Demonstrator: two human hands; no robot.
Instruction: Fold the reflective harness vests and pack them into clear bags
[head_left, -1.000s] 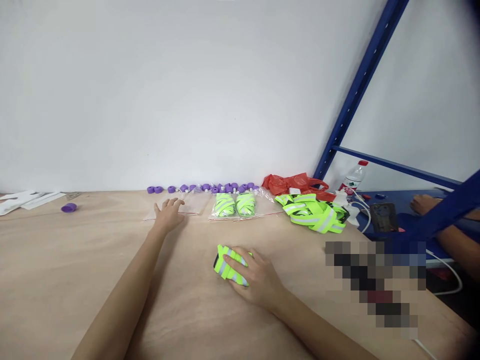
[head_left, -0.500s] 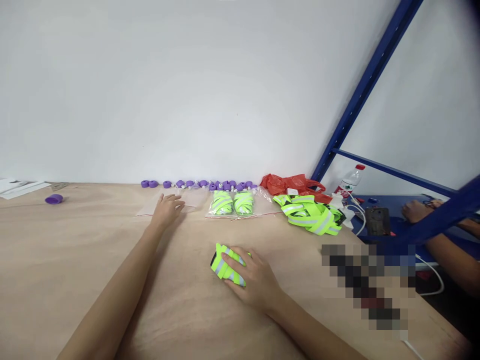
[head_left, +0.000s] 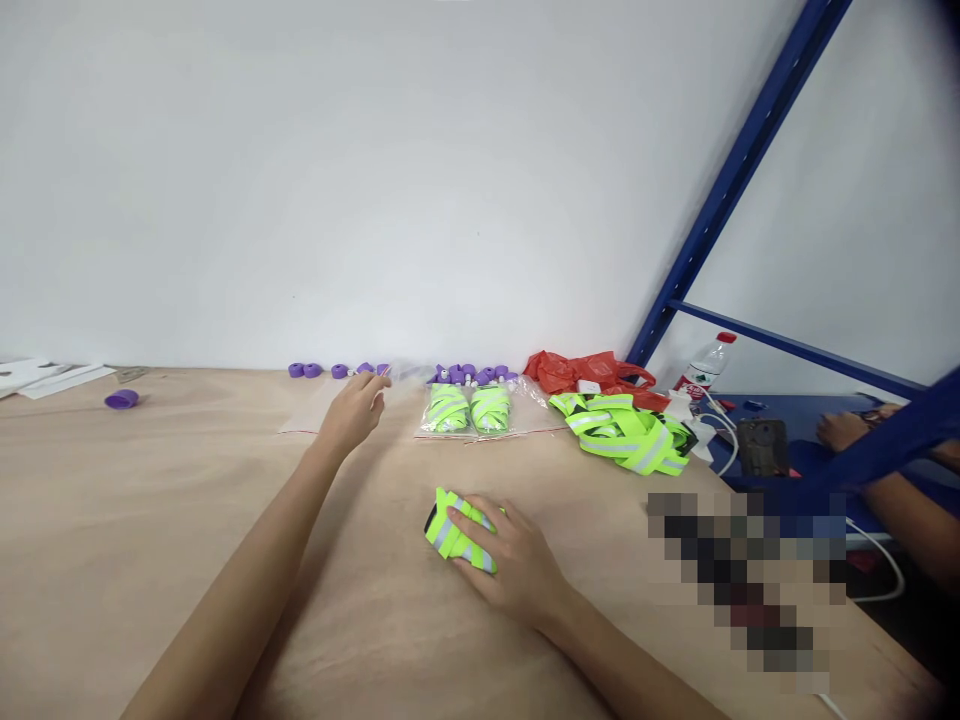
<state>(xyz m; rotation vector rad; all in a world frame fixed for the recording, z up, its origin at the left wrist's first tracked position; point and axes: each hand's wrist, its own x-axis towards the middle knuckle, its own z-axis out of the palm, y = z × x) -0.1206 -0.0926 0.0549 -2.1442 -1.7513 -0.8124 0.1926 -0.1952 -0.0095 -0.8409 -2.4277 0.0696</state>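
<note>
My right hand (head_left: 517, 555) is wrapped over a folded neon-yellow reflective strap (head_left: 456, 530) with silver stripes, which rests on the table. My left hand (head_left: 356, 412) is farther forward, fingers pinched at the edge of a clear plastic zip bag (head_left: 409, 374) that is partly raised. Under and beside that hand, another clear bag (head_left: 300, 415) lies flat. To its right, two folded reflective straps (head_left: 448, 408) sit side by side in clear bags with red-lined edges.
A loose heap of reflective straps (head_left: 630, 432) lies at right, in front of a red plastic bag (head_left: 570, 370). Small purple items (head_left: 465, 375) line the wall; one purple piece (head_left: 121, 399) is far left. A bottle (head_left: 705, 368), blue frame (head_left: 720, 190) and another person's hand (head_left: 844, 430) are right.
My left hand has moved right and slightly up, lifting the edge of a clear zip bag off the table. My right hand stays on the folded strap. The view has shifted slightly.
</note>
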